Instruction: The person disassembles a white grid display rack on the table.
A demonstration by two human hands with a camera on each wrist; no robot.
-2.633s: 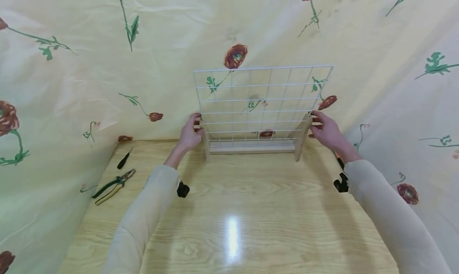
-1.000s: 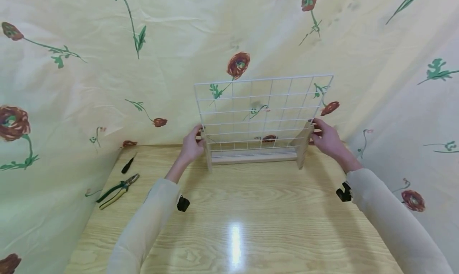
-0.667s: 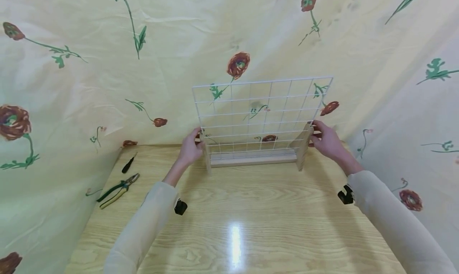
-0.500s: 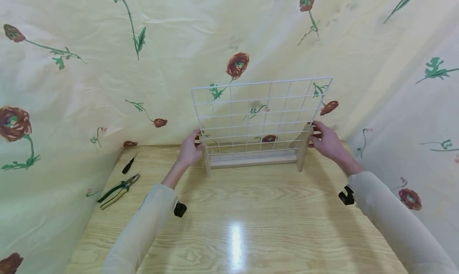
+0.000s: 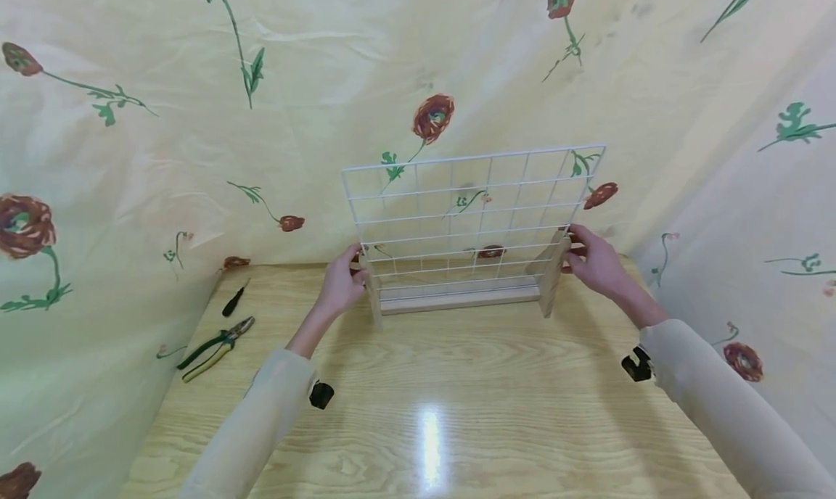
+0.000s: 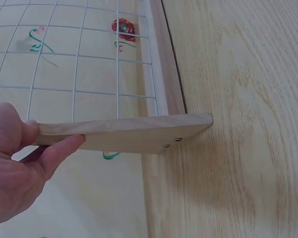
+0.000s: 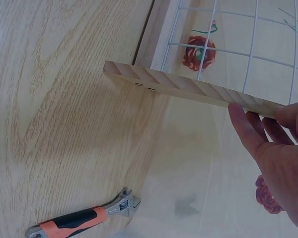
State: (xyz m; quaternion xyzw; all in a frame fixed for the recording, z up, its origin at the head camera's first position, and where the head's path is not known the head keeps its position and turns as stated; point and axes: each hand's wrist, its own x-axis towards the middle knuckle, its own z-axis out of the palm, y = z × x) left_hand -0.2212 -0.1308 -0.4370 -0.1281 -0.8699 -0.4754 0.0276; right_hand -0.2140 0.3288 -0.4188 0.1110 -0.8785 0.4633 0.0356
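A white wire grid [image 5: 470,201] stands upright in a wooden base [image 5: 457,301] at the far end of the table, forming a rack. My left hand [image 5: 341,285] pinches the rack's left wooden end piece [image 5: 372,296] between thumb and fingers; the left wrist view shows that hand [image 6: 15,168] on the end piece [image 6: 134,133]. My right hand [image 5: 594,261] holds the right end piece [image 5: 551,281]. In the right wrist view the fingers [image 7: 248,129] lie against that wood [image 7: 188,88]. The rack sits slightly skewed, its left end nearer me.
Green-handled pliers [image 5: 212,347] and a black screwdriver [image 5: 234,299] lie at the table's left edge. An orange-handled adjustable wrench [image 7: 82,220] lies on the table [image 5: 424,383] near the right end piece. Flowered yellow cloth [image 5: 196,122] hangs behind and on both sides.
The rack has turned a little, its left end coming toward me and its grid top sloping down to the left. Both hands kept their hold and moved with it.
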